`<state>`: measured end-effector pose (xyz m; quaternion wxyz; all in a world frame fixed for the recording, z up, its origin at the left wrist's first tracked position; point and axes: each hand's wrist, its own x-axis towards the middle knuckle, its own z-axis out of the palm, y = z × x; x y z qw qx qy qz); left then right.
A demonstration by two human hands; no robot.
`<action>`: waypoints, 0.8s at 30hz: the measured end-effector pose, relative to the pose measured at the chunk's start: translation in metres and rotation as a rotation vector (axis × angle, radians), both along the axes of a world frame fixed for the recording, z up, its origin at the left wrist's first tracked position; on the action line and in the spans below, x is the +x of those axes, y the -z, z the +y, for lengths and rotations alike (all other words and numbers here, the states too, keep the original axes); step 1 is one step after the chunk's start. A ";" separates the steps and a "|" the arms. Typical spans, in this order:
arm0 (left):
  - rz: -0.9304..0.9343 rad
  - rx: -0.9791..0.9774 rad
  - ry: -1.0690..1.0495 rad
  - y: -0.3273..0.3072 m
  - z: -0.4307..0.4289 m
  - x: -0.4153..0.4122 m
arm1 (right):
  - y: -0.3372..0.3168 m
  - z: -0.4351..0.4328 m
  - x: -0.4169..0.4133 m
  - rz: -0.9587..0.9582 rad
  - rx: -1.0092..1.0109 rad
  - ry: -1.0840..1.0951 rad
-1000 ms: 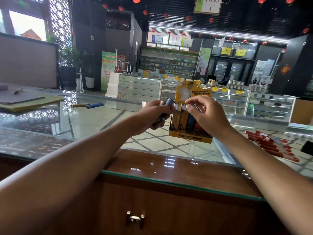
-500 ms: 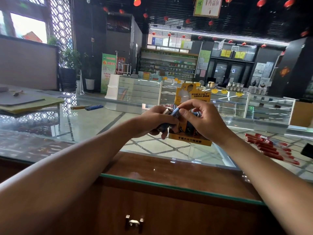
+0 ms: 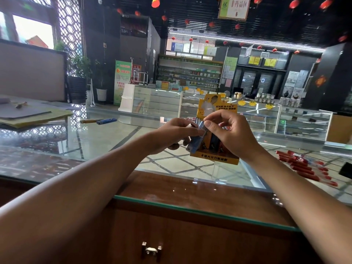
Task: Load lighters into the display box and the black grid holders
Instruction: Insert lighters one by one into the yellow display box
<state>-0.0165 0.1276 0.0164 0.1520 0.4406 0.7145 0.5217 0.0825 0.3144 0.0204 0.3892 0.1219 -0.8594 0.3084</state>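
Note:
A yellow display box point(image 3: 214, 159) stands upright on the glass counter with several lighters in it. My left hand point(image 3: 171, 137) is closed around a small bunch of lighters just left of the box. My right hand point(image 3: 230, 134) pinches the metal top of a blue lighter point(image 3: 196, 142) with thumb and forefinger. That lighter is tilted against the box's left front and still touches my left fingers. No black grid holder is in view.
Two loose lighters, one brown point(image 3: 89, 121) and one blue point(image 3: 105, 121), lie far left on the glass counter point(image 3: 106, 143). Red lighters point(image 3: 302, 166) are heaped at the right. A dark object point(image 3: 346, 170) sits at the right edge. Papers point(image 3: 34, 115) rest far left.
My right hand left the lighter tops in the box, came over to my left hand and took the top of a blue lighter. That lighter now tilts down at the box's left front.

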 end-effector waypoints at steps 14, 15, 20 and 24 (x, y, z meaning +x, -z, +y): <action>-0.285 0.273 -0.052 -0.001 0.001 -0.012 | 0.002 -0.001 0.000 -0.017 0.074 0.040; -0.294 0.287 -0.057 -0.001 0.001 -0.012 | 0.002 -0.001 0.000 -0.012 0.095 0.038; -0.339 0.295 -0.104 0.000 0.002 -0.015 | 0.000 -0.002 0.002 0.026 0.170 0.015; -0.331 0.270 -0.091 0.001 0.003 -0.015 | 0.000 -0.001 0.002 0.054 0.196 0.000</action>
